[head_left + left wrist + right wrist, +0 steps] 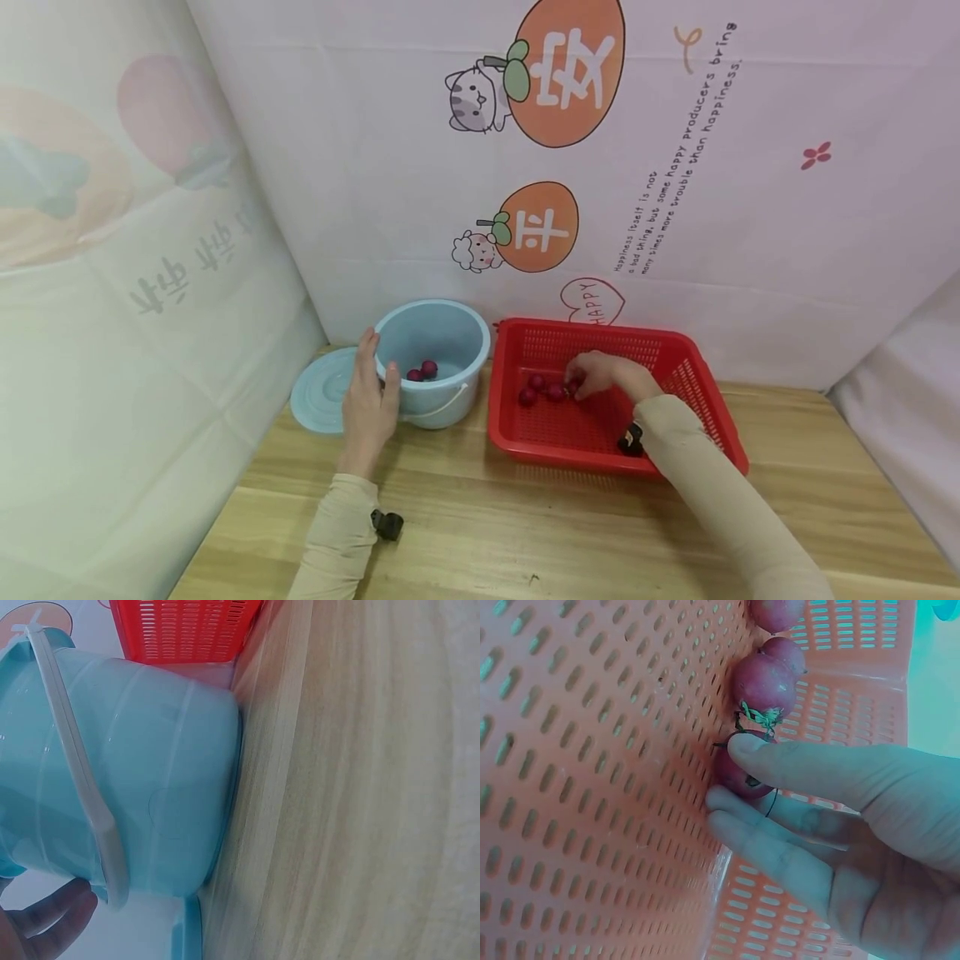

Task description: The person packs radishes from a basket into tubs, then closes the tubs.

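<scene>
Along the far edge of the desk (480,517), against the printed backdrop (375,167): a pale-blue bucket (442,333) towards the far left corner, a red slotted basket (570,454) just beside it to the right. Whether the two rims touch, we cannot tell.

Radishes (555,392), to judge by purple-red skin and leafy stubs: three loose ones bunched near the basket's far left corner, two more at the bottom of the bucket.

Right hand (600,375) reaches down inside the basket, pinching one further radish (731,772), thumb over the top, fingers beneath. We read this as a light grip, sensible for something small, round and prone to roll.

Left hand (369,408) lies along the bucket's left side, fingers spread and fairly straight, thumb apart by the rim. It seems to touch there, we think to steady a light tub; how hard it presses, we cannot tell.

Handle (82,772) hangs down the bucket's near side, so nothing crosses the mouth. Lid (322,392) off, lying left of the bucket by the desk's far left corner, presumably to leave the opening free.
</scene>
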`<state>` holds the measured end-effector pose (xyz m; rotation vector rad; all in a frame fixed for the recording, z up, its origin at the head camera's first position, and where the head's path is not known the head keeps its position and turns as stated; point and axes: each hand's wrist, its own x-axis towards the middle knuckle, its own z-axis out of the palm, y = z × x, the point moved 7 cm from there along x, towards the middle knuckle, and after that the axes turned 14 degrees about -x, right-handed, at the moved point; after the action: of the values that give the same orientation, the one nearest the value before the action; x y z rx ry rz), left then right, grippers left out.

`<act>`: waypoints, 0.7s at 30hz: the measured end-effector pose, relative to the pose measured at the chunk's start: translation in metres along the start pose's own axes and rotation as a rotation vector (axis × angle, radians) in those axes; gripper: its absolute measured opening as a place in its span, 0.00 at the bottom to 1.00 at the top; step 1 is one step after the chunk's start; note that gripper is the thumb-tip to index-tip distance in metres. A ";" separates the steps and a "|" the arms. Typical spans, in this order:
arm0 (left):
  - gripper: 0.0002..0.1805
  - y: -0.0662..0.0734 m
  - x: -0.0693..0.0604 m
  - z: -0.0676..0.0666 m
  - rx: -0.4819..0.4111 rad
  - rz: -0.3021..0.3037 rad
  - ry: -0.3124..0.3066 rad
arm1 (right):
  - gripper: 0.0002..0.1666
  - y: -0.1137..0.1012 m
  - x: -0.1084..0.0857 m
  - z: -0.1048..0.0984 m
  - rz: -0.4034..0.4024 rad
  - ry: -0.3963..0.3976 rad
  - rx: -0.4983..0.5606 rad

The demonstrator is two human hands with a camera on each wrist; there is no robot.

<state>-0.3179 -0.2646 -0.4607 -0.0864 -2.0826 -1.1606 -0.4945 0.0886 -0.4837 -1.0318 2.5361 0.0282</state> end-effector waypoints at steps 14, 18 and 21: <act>0.36 -0.001 0.000 0.001 -0.001 -0.010 0.001 | 0.21 0.007 -0.015 -0.026 -0.079 0.114 0.308; 0.36 -0.001 0.000 0.001 -0.002 -0.016 -0.002 | 0.21 0.007 -0.016 -0.028 -0.104 0.131 0.347; 0.36 0.000 0.000 0.001 -0.004 -0.014 -0.003 | 0.21 0.008 -0.016 -0.030 -0.127 0.158 0.389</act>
<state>-0.3190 -0.2640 -0.4613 -0.0758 -2.0861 -1.1740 -0.5002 0.1000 -0.4516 -1.0634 2.4647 -0.5793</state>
